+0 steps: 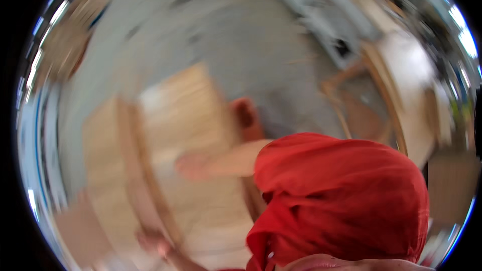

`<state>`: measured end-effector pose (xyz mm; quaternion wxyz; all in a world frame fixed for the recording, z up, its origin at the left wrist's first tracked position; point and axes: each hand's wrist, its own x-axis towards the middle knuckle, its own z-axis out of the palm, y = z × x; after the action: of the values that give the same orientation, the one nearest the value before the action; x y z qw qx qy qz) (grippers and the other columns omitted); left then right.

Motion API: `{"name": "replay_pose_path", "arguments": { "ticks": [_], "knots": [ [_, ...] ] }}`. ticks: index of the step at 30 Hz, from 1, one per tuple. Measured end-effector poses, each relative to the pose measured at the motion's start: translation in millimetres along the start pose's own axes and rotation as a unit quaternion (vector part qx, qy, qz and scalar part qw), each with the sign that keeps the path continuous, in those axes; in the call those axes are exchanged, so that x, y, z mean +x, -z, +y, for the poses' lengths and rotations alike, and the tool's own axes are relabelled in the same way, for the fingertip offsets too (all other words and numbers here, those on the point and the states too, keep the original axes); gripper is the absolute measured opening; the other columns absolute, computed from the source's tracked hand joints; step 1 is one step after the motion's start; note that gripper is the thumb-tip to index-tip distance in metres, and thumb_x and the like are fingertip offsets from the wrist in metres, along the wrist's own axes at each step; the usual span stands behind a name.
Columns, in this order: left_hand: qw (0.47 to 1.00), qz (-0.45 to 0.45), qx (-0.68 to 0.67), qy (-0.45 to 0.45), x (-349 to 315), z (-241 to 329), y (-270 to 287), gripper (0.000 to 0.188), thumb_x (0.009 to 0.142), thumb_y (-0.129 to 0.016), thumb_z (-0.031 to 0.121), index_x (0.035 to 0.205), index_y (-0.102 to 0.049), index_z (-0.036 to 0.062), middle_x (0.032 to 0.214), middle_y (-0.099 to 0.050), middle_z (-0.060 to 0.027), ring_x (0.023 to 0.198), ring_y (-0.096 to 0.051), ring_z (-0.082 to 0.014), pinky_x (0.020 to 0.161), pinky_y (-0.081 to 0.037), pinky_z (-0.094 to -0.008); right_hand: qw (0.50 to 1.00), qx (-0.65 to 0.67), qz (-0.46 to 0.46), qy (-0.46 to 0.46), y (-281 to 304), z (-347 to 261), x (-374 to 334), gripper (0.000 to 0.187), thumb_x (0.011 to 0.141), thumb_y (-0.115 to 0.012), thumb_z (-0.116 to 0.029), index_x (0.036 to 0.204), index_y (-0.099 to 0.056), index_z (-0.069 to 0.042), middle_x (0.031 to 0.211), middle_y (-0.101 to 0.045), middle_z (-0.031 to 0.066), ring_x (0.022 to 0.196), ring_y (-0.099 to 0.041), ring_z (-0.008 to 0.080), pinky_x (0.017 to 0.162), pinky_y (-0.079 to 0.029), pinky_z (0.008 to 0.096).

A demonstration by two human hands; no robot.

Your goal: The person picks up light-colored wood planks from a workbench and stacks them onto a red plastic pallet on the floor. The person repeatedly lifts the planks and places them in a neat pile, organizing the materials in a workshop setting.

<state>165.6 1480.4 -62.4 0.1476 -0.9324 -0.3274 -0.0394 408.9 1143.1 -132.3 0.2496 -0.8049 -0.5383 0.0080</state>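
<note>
R hand [193, 165] is over the wide wood piece [216, 211], on its top or just above it; blur hides which, & can't tell if the fingers are spread or curled. L hand [150, 239] is lower down, near the brown seam [143, 158] btwn that piece & the narrower wood piece [102, 155] to its left; can't tell if it grips anything. Both pieces lie side by side, lower L of view, w/ grey floor [145, 40] beyond.

Main risk, prob.: a pinch, if L fingers are in the seam when the pieces press together. If R palm just lies flat w/o an edge to hold, an uneven push could skid or twist the wide piece. Orange-red obj. [246, 118] is just past its right side, so might get bumped. Red sleeve [321, 175] could snag on a corner; edge roughness too blurred to judge.
</note>
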Motion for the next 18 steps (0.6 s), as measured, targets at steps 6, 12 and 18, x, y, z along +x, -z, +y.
{"name": "replay_pose_path", "arguments": {
  "ticks": [6,12,18],
  "knots": [
    [0.982,0.136,-0.102,-0.088,-3.5,122.4,50.0,0.037,0.086,-0.059,0.021,0.113,-0.055,-0.0035,0.104,-0.060,-0.0166,0.094,-0.059,-0.0299,0.076,-0.051,-0.0397,0.970,-0.075,0.200,-0.117,115.9,21.1,-305.6,0.030,0.077,-0.057,-0.021,0.102,-0.062,-0.005,0.109,-0.059,0.0098,0.106,-0.054,0.0254,0.088,-0.045,0.0382],
    [0.937,0.206,-0.207,-0.191,-90.4,258.6,119.2,0.035,0.088,-0.058,0.021,0.114,-0.054,-0.0033,0.105,-0.060,-0.0155,0.095,-0.058,-0.0255,0.078,-0.049,-0.0352,0.571,-0.271,0.302,-0.714,286.3,-5.4,-622.5,0.052,0.081,-0.059,-0.032,0.120,-0.047,-0.001,0.119,-0.050,0.0193,0.111,-0.048,0.0340,0.095,-0.039,0.0455],
    [0.893,0.075,-0.345,-0.280,-208.1,411.0,168.3,0.034,0.090,-0.056,0.020,0.115,-0.054,-0.0031,0.105,-0.060,-0.0144,0.096,-0.057,-0.0211,0.080,-0.047,-0.0307,0.491,-0.344,0.207,-0.773,329.9,18.3,-849.0,0.058,0.088,-0.051,-0.046,0.128,-0.046,-0.004,0.138,-0.040,0.0134,0.124,-0.041,0.0329,0.102,-0.036,0.0427]
  ]
}}
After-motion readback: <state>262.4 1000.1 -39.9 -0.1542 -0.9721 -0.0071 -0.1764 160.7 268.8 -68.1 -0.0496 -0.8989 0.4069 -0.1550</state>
